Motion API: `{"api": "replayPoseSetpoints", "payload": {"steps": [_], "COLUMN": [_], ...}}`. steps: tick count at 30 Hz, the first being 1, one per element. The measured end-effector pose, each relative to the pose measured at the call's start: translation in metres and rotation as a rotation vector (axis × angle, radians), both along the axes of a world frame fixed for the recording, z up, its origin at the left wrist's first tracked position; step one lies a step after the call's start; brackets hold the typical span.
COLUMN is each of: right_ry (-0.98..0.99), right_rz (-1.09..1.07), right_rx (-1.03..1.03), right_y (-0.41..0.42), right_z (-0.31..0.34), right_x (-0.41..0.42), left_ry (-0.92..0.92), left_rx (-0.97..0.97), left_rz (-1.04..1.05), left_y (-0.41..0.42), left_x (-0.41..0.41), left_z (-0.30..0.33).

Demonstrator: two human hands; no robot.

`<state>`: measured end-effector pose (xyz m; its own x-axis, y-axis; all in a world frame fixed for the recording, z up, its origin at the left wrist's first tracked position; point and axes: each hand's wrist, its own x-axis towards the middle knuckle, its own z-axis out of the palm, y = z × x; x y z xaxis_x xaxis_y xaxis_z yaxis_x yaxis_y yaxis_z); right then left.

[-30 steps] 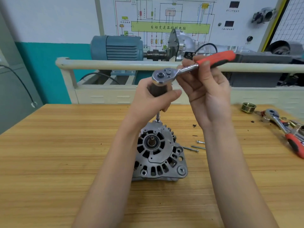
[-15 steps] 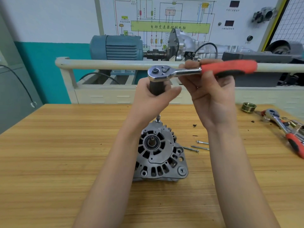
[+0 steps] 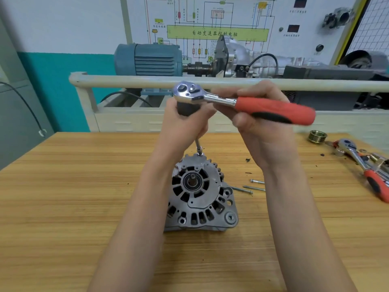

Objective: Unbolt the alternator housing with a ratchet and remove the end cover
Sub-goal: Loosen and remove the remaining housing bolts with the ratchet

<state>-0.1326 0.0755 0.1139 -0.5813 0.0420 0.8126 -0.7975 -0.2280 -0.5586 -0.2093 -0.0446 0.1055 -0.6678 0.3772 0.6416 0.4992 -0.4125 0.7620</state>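
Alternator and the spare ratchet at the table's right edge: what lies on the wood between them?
Head view: three loose long bolts lie between alternator and spare ratchet, plus dark specks.

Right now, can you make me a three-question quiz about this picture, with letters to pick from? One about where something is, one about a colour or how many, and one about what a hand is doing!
1. Where does the spare ratchet lie?
A. on the table's right side
B. on top of the alternator
C. on the floor

2. How many loose bolts lie beside the alternator?
A. none
B. three
C. ten

3. What is the right hand doing?
A. lying flat on the table
B. pointing at the wall
C. holding the red-handled ratchet

Answers: 1 A, it rests on the wooden table at the right edge. 2 B, three thin bolts show. 3 C, its fingers wrap the handle.
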Motion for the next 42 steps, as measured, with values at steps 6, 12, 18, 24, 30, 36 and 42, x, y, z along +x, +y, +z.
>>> {"api": "replayPoseSetpoints", "payload": {"steps": [6,12,18,24,30,36,42], "right_ry": [-0.131,-0.122,0.026,-0.142,-0.102,0.02,-0.208], "right_rz": [-0.034,0.003,-0.065,0.009,0.079,-0.022,0.038], "right_rx": [-0.29,-0.305,-0.05,-0.312,-0.19,0.019,-0.304], "right_y": [-0.006,-0.005,0.0,-0.003,0.0,-0.003,-0.007], "right_z": [0.001,0.0,-0.002,0.001,0.001,0.002,0.003], "right_x": [0.001,0.001,0.005,0.0,0.004,0.005,0.004], "left_ry": [0.15,0.082,0.011,0.151,0.101,-0.084,0.176], "left_rx": [-0.06,-0.038,0.027,-0.127,-0.114,0.039,-0.101], "left_rz": [-0.156,-0.006,0.062,-0.115,-0.119,0.083,-0.065], "left_y": [-0.004,0.003,0.006,-0.003,-0.002,0.006,-0.006], "left_x": [0.001,0.006,0.006,0.001,-0.003,0.003,0.003], "left_z": [-0.001,0.001,0.003,-0.001,-0.003,0.003,0.0]}}
